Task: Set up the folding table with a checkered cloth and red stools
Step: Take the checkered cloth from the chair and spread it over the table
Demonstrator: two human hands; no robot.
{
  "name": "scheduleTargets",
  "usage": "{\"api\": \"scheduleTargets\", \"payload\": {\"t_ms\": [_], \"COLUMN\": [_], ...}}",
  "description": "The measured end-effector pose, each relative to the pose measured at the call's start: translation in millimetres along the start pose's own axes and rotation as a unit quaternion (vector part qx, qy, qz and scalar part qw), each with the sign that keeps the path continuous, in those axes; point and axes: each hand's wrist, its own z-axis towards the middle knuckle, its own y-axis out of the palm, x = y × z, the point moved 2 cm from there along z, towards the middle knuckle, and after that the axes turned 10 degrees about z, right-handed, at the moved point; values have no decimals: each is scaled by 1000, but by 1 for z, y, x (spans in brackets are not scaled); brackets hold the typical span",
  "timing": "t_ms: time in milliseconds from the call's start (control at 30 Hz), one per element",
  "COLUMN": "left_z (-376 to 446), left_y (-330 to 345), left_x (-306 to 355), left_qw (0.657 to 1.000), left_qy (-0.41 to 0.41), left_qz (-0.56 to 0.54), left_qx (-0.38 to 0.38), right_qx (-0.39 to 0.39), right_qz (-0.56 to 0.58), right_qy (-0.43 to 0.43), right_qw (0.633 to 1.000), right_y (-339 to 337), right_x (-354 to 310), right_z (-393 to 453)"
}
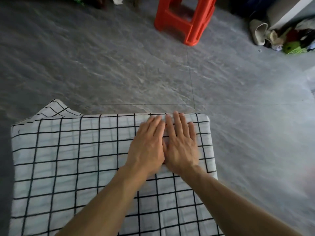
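**Operator:** Grey stone-look floor [119, 65] fills most of my head view, with a tile seam running across just beyond the counter. Clutter sits in the far right corner: slippers [259, 32] and a green box [294, 47].

**Partner:** Where's the cloth?

**Operator:** Checkered cloth [68, 167] is spread over the counter, covering it so fully that I see none of the counter itself. Its far left corner is rucked up and folded back rather than lying flat.

**Partner:** And the hands?

**Operator:** Left hand [146, 147] and right hand [181, 147] lie side by side, touching, palms flat and fingers straight near the far right corner. Neither holds anything; they only press on the fabric.

**Partner:** How will it handle?

**Operator:** I judge it thin, soft and light: faint grid lines show through from a layer beneath. It should slide and wrinkle easily, so I'd smooth with flat palms and pinch it at the edges or that rucked corner to pull.

**Partner:** Stools?

**Operator:** One red stool [185, 19] stands on the floor well away from the counter. Moulded plastic, probably light; I'd grab it by the seat rim.
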Motion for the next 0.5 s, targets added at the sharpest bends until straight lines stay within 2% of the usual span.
{"api": "scheduleTargets", "payload": {"t_ms": [100, 267, 400, 500], "left_z": [9, 5, 6, 5], "left_y": [14, 20, 19, 18], "left_x": [6, -4, 1, 3], "left_qw": [999, 999, 1000, 1000], "left_qy": [-20, 22, 18, 14], "left_qz": [-37, -20, -3, 3], "left_qx": [24, 24, 20, 20], "right_qx": [-2, 10, 35, 34], "right_qz": [9, 71, 149, 225], "right_qy": [-10, -28, 19, 97], "right_qw": [1000, 997, 988, 969], "right_y": [2, -5, -22, -35], "right_x": [3, 20, 75, 110], "right_z": [3, -2, -9, -10]}}
